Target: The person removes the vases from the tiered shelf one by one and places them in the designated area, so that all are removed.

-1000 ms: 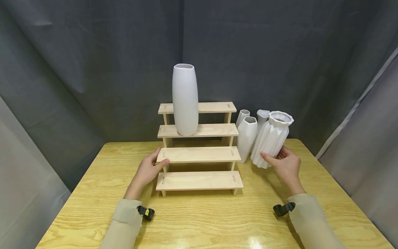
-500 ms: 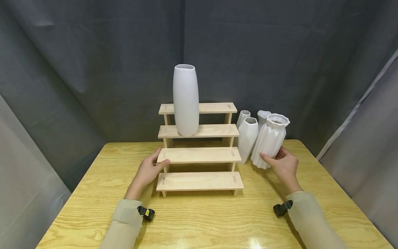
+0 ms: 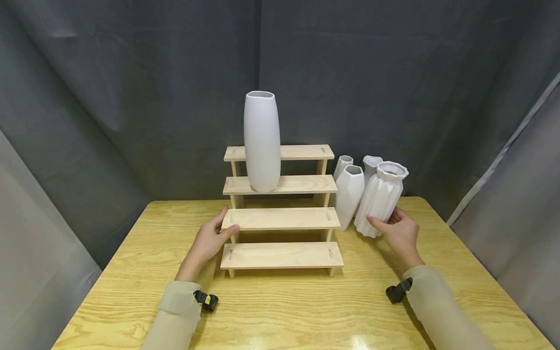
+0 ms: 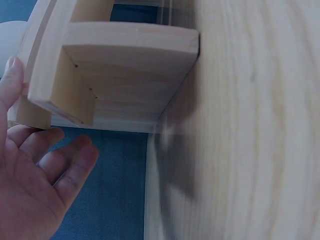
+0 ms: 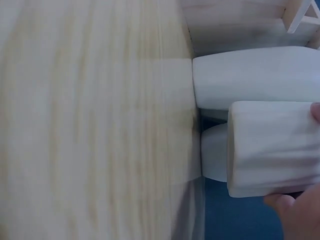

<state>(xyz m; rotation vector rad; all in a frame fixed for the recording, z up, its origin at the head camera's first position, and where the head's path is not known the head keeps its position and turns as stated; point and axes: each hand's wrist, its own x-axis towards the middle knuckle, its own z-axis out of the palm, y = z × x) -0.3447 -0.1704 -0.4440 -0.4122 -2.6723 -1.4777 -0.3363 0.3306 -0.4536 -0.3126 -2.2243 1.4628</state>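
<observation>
In the head view my left hand [image 3: 211, 238] grips the left end of a stepped wooden display stand [image 3: 282, 218], at the second board from the bottom. The left wrist view shows the thumb on one side of that board and the fingers [image 4: 75, 170] on the other. My right hand [image 3: 399, 238] holds a white pleated vase [image 3: 379, 201] with a scalloped rim, tilted to the right. Its base [image 5: 240, 150] stands clear of the tabletop in the right wrist view. A tall smooth white vase [image 3: 262, 146] stands upright on the stand's second board from the top.
Right of the stand, a faceted white vase [image 3: 349, 197] stands on the wooden table [image 3: 280, 311], close to the pleated vase. Behind these are a narrow vase [image 3: 343, 163] and a flared-rim vase [image 3: 371, 163], both partly hidden. A dark curtain [image 3: 175, 97] hangs behind the table.
The pleated vase has dipped slightly and moved a little left at its rim, still in my right hand. My left hand has kept its place on the stand.
</observation>
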